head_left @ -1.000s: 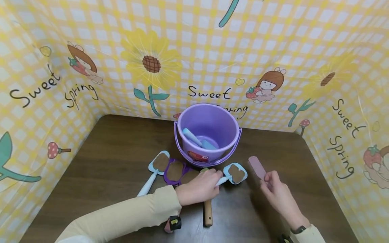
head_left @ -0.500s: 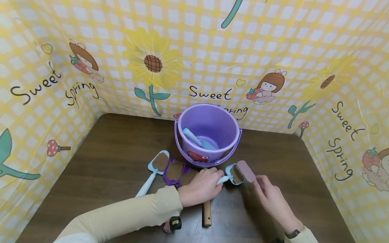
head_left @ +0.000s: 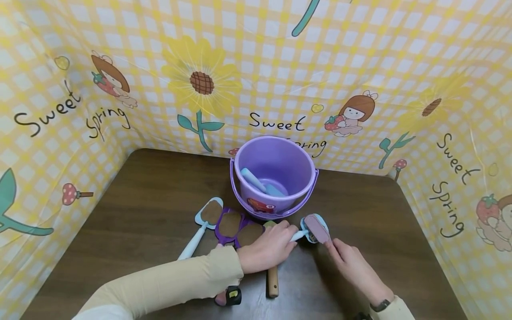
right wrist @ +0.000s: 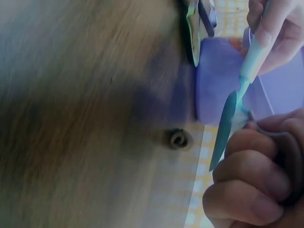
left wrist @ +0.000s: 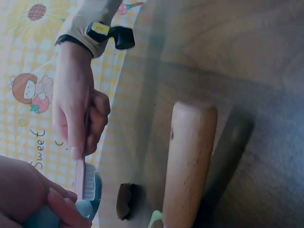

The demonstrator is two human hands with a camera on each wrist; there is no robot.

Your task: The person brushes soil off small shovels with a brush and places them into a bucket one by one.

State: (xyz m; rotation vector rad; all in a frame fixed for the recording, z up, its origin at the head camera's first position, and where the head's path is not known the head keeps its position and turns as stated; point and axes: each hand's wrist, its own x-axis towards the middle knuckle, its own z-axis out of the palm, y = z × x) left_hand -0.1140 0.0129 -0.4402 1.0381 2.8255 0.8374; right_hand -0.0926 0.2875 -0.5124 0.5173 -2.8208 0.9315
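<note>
My left hand (head_left: 268, 249) grips the light blue handle (right wrist: 254, 59) of a small toy shovel (right wrist: 224, 130), which has a brown layer on its blade. In the head view the blade points right, just in front of the purple bucket. My right hand (head_left: 354, 269) pinches the thin handle of a pink brush (head_left: 317, 229). The brush lies over the shovel blade, bristles (left wrist: 89, 185) facing it, and hides most of the brown layer. Below my left hand a wooden handle (head_left: 273, 282) sticks out on the table.
The purple bucket (head_left: 280, 155) holds a light blue shovel (head_left: 253, 180). To its front left lie another light blue shovel (head_left: 210, 212) and two purple shovels (head_left: 230, 223), all brown-faced. A small brown curled piece (right wrist: 179, 138) lies on the table. Patterned cloth (head_left: 280, 66) encloses the table.
My right hand has brought the brush leftward from beside the shovel, first to the blade's right edge, then across it. My left hand keeps its hold on the shovel, nearly still.
</note>
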